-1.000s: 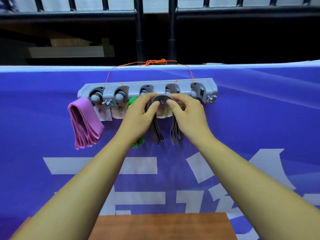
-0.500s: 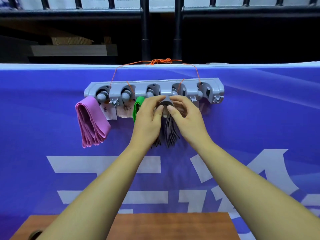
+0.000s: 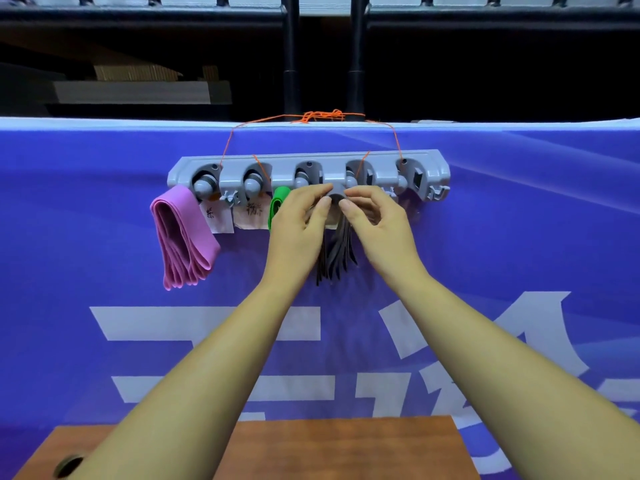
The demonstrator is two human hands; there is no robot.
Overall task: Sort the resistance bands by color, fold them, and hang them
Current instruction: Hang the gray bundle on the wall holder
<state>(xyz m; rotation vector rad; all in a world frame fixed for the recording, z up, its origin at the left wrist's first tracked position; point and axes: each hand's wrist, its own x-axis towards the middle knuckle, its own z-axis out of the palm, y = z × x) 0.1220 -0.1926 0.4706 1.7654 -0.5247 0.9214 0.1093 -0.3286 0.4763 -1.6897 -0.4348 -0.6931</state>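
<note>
Change over the last second: black bands (image 3: 337, 254) go from two spread bunches, with the loop held wide, to one tight bunch hanging straight below a hook on the grey rack (image 3: 381, 157). Left hand (image 3: 298, 223) and right hand (image 3: 377, 223) sit closer together than before, thumb tips nearly touching at the top of the loop, just under the rack's middle. Fingers are narrow: each thumb and forefinger pinches the dark loop, and the other fingers curl loosely. The hook is hidden behind the fingertips, so whether the loop is fully seated cannot be told. Pink bands (image 3: 183, 237) hang folded from the leftmost hook. Green band (image 3: 278, 202) hangs beside the left hand, partly covered by it. Paper labels (image 3: 218, 216) sit under the rack.

Judgement: the black group is at its seating step. With pink and green already up, hanging looks nearly finished. The rack hangs on orange string (image 3: 322, 116), so a hard tug could swing it.
</note>
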